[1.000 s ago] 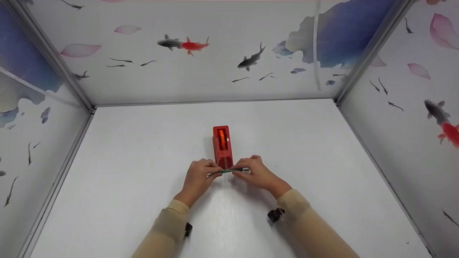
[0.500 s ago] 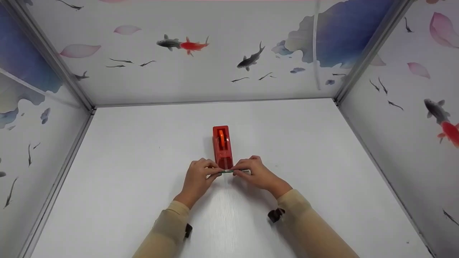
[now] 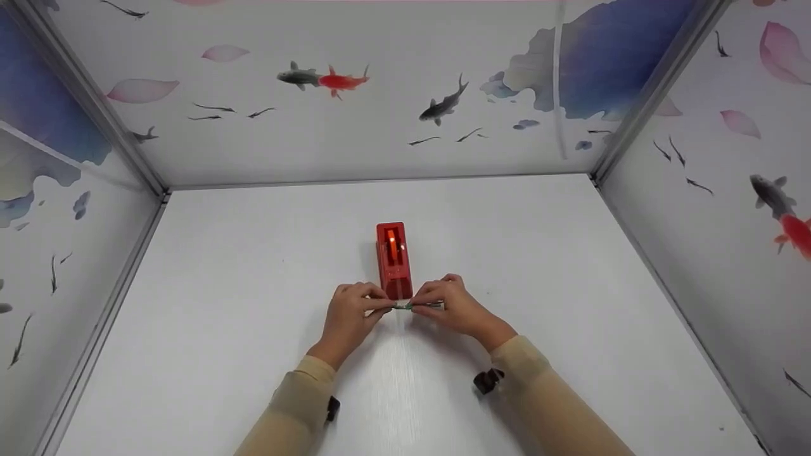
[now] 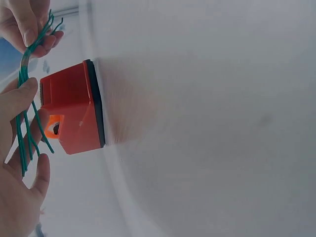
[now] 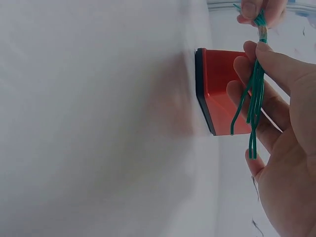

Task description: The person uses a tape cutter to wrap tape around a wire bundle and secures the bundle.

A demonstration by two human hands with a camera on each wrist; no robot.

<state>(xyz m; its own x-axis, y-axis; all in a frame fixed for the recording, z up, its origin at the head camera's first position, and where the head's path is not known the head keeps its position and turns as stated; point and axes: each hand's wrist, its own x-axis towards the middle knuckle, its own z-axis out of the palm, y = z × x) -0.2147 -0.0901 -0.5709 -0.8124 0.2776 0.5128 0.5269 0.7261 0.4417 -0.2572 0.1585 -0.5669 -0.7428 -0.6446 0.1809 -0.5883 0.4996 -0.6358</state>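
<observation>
Over the white table (image 3: 253, 253), 2 hands (image 3: 350, 310) (image 3: 456, 307) pinch green strands (image 5: 256, 89) slightly farther from the red tape dispenser (image 3: 397, 273) than before.

Gap between left hand (image 3: 355, 310) and right hand (image 3: 456, 308) spanned by green wire bundle (image 3: 403, 307). Forward path between them blocked by red tape dispenser (image 3: 395, 273). Passage offered over worktop (image 3: 253, 266) on either side, bounded by left wall (image 3: 82, 253), right wall (image 3: 703, 253) and back wall (image 3: 374, 142).

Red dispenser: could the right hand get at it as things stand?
Likely yes: the right hand is close to the near end of the dispenser, with nothing seen between. But it pinches the green wires, so it may need to let go first.
</observation>
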